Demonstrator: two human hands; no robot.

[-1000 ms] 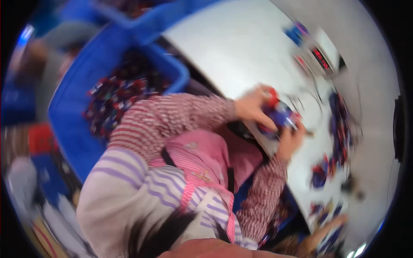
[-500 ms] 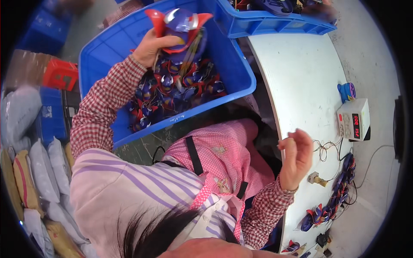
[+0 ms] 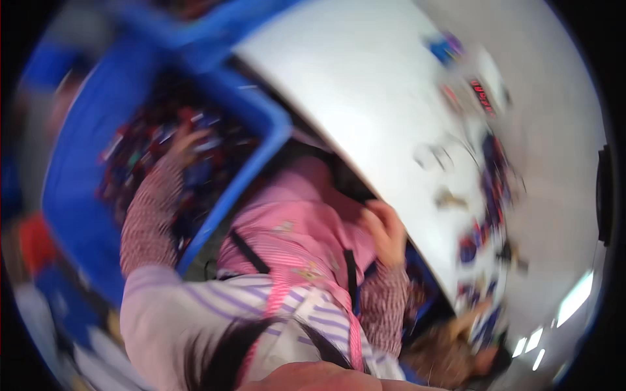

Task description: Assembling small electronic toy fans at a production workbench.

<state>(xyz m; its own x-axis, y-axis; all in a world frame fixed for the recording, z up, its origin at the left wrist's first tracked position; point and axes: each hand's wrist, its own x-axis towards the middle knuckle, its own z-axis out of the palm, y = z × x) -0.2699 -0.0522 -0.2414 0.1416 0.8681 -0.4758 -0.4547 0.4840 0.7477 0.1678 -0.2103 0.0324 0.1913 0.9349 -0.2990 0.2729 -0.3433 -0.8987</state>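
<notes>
My left hand (image 3: 189, 142) reaches down into a large blue bin (image 3: 277, 127), among many small purple and red toy figures (image 3: 147, 140). Motion smears its fingers, so whether they grip a figure is unclear. Close to the white table's edge, my right hand (image 3: 386, 231) hovers over my pink checked apron (image 3: 293, 218). Its fingers are loosely bent and apart, with nothing seen in them.
The white table (image 3: 345, 85) extends along the right side. On it are a white power supply box (image 3: 486, 85) with a red display, loose wires (image 3: 433, 156) and a row of purple and red parts (image 3: 495, 176). Another person (image 3: 450, 348) is at the lower right.
The view has swung, blurring the picture. My left hand has gone from holding up a purple and red toy figure to down among the bin's contents. My right hand has moved off the table.
</notes>
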